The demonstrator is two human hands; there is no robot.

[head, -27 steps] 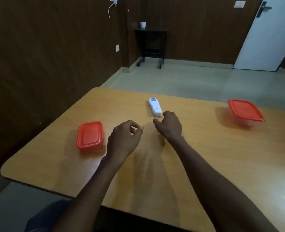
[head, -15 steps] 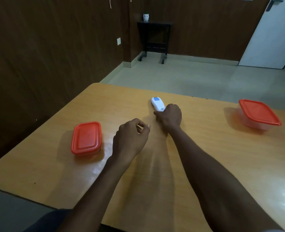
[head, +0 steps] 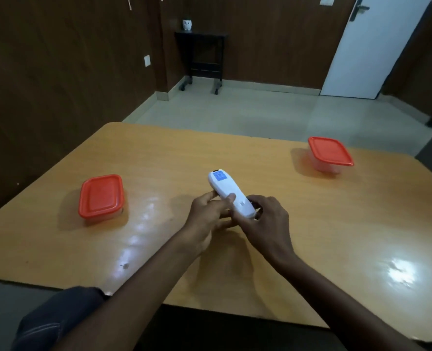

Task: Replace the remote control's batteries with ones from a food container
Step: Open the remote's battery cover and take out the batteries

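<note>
The wooden desk carries two red-lidded containers: one well left of the left hand, another far beyond the right hand. Both hands grip the white remote between them, fingers curled round it.
</note>
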